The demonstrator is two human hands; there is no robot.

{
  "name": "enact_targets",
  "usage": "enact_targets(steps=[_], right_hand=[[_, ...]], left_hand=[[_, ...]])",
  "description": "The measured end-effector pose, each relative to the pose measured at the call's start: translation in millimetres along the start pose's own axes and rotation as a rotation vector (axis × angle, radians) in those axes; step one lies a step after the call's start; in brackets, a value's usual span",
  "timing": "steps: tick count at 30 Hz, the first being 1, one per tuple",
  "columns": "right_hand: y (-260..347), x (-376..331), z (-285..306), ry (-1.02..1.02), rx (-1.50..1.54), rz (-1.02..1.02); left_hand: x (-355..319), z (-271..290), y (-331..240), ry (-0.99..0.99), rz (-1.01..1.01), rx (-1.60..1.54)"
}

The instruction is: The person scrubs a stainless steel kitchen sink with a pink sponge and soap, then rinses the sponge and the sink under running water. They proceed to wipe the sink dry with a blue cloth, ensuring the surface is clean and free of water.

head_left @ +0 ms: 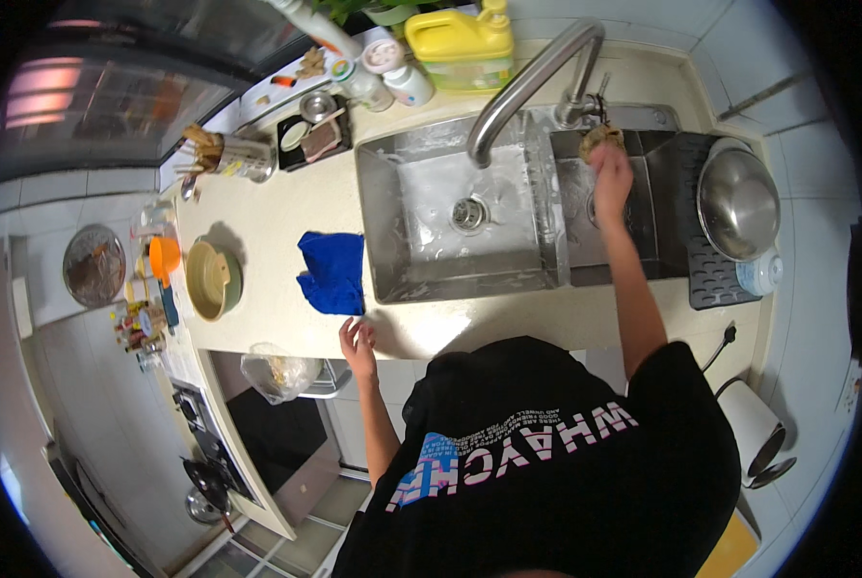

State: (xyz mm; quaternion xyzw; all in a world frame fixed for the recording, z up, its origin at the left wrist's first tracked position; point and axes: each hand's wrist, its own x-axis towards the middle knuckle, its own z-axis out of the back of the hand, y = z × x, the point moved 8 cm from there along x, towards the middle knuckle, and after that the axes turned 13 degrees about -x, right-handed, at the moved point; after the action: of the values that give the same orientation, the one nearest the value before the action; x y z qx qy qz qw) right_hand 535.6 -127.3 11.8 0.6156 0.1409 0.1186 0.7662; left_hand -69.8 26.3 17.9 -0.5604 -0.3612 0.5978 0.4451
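At the back of the small right basin of the sink (383,222), just below the foot of the tap (532,82), I see my right hand (612,178) pressing a brown scrubbing pad (601,138). The pad looks small, rough and lumpy, tan and brown in colour. My fingers cover its lower part, so I think the hand is closed on it, holding it against the back wall of the basin.

My left hand (358,343) rests on the counter edge in front of the sink, to the left. Its fingers are spread and it holds nothing. A crumpled blue cloth (332,272) lies just beside it, close to the left wall of the sink.

The big left basin is wet and has suds in it, with a round drain (468,214) in the middle. To the right of the sink, a shiny metal bowl (737,204) sits upside down on a dark drying mat (710,279), and a small white bowl (760,273) sits just in front of it. Behind the sink stands a yellow soap bottle (462,43). Far to the left of the sink is a green bowl (213,279); I cannot tell what is in it. Near it is a clear plastic bag (278,374) with something brown inside.
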Motion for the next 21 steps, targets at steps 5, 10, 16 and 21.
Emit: enact_targets(steps=[5, 10, 16, 21], right_hand=[[-37, -112, -116, 0.531, 0.525, -0.857], [-16, -90, -175, 0.458, 0.725, -0.934], [53, -98, -169, 0.477, 0.737, -0.720], [1, -145, -146, 0.709, 0.216, -0.407]], left_hand=[[-13, 22, 23, -0.084, 0.038, 0.004], [31, 16, -15, -0.199, -0.394, 0.191], [86, 28, -56, -0.527, -0.113, 0.566], [116, -50, -47, 0.191, 0.250, -0.128]])
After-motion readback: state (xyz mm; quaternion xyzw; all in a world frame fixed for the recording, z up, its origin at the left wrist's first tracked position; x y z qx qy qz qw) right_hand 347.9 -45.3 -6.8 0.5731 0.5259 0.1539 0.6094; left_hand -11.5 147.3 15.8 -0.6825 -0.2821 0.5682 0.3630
